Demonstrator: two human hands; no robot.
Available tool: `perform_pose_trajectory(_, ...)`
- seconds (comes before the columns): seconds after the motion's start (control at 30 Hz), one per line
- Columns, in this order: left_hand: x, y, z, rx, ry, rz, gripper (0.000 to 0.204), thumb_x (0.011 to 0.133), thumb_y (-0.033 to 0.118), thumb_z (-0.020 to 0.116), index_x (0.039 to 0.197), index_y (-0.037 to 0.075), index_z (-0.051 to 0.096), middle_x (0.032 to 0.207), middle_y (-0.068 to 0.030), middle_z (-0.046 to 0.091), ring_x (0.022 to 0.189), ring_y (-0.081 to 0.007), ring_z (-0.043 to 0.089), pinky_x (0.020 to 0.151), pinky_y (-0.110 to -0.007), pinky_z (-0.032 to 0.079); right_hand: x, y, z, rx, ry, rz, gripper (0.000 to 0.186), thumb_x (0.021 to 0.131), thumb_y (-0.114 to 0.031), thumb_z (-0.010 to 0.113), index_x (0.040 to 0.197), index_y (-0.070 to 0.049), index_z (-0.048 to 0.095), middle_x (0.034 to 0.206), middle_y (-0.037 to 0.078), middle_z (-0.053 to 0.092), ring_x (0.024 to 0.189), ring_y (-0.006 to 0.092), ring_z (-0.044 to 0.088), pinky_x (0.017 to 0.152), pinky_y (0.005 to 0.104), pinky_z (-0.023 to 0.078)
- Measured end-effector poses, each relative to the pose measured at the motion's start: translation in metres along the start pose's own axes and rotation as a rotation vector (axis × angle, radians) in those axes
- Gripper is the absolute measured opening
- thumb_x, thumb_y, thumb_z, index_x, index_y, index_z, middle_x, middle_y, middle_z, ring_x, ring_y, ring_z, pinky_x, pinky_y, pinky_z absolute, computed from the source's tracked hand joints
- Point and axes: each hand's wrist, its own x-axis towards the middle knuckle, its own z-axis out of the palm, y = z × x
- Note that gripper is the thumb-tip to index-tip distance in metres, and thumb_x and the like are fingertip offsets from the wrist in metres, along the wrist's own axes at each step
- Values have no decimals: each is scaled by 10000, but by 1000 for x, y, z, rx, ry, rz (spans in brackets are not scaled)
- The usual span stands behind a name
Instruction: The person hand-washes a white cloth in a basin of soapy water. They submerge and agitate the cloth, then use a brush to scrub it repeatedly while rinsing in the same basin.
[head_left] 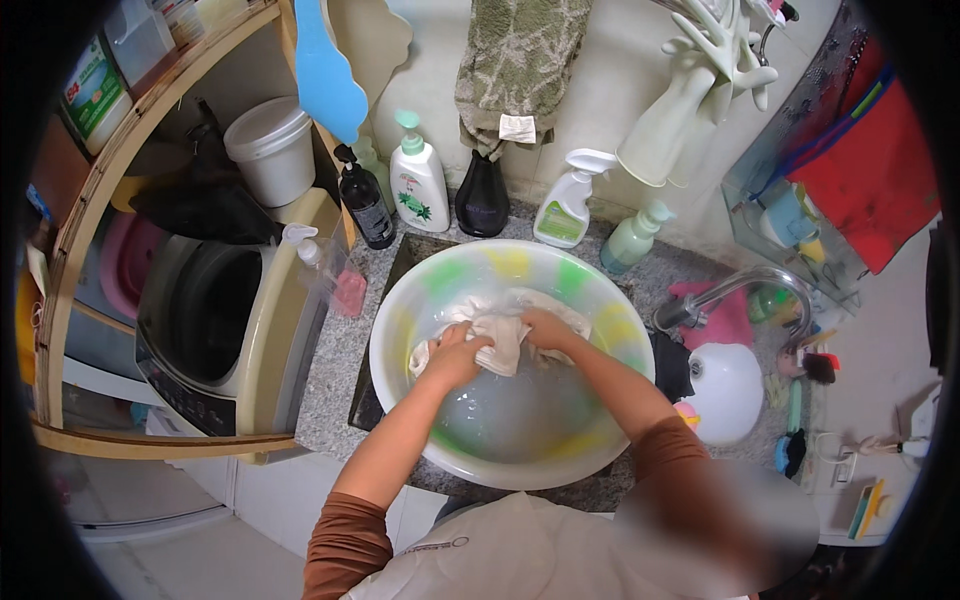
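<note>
A wet cream-coloured cloth (500, 335) lies bunched in cloudy water in a big white basin (390, 420) with green and yellow patches. My left hand (458, 355) is closed on the cloth's left part, its thumb and fingers pressed into the folds. On the other side, my right hand (547, 328) grips the cloth near its middle, with some of those fingers hidden by the fabric. More of the cloth spreads in the water to the right of and behind both hands. Brown sleeves are pushed up toward my elbows.
Behind the basin stand a dark pump bottle (366, 205), a white pump bottle (420, 185), a white spray bottle (572, 205) and a green pump bottle (636, 238). A curved metal faucet (740, 290) is at right. An open top-loading washing machine (265, 340) stands left.
</note>
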Motion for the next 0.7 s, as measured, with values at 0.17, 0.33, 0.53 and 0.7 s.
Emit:
perform_pose_trajectory(0.17, 3, -2, -5, -259, 255, -87, 414, 760, 252, 644, 1151, 217, 514, 1311, -148, 367, 1207, -332, 340, 923, -482, 341, -49, -79, -76, 327, 264, 35, 273, 775, -125, 610, 1040, -56, 614, 988, 152, 613, 971, 275, 560, 855, 333, 417)
perform_pose_trajectory(0.33, 27, -16, 2, -769, 411, -36, 429, 885, 355, 518, 1159, 25, 532, 1118, -196, 559, 1044, -309, 524, 915, -346, 383, -75, -92, -105, 384, 276, -69, 289, 807, -121, 595, 1091, -68, 598, 1158, 175, 527, 1061, 266, 507, 892, 321, 386)
perform_pose_trajectory(0.53, 21, -18, -24, -1442, 445, -211, 453, 913, 346, 479, 1204, -1, 477, 1115, -109, 562, 1020, -182, 519, 890, -304, 395, -96, -34, -79, -207, 315, -101, 299, 851, -215, 558, 1097, -48, 583, 1153, 163, 524, 1041, 220, 501, 884, 314, 387)
perform_pose_trajectory(0.7, 5, -6, -50, -1519, 436, -249, 473, 911, 350, 479, 1210, -16, 459, 1154, -119, 536, 1038, -186, 512, 894, -303, 392, -108, -67, -110, 188, 275, 171, 298, 869, -251, 533, 1066, -33, 583, 951, 146, 617, 871, 189, 565, 803, 313, 429)
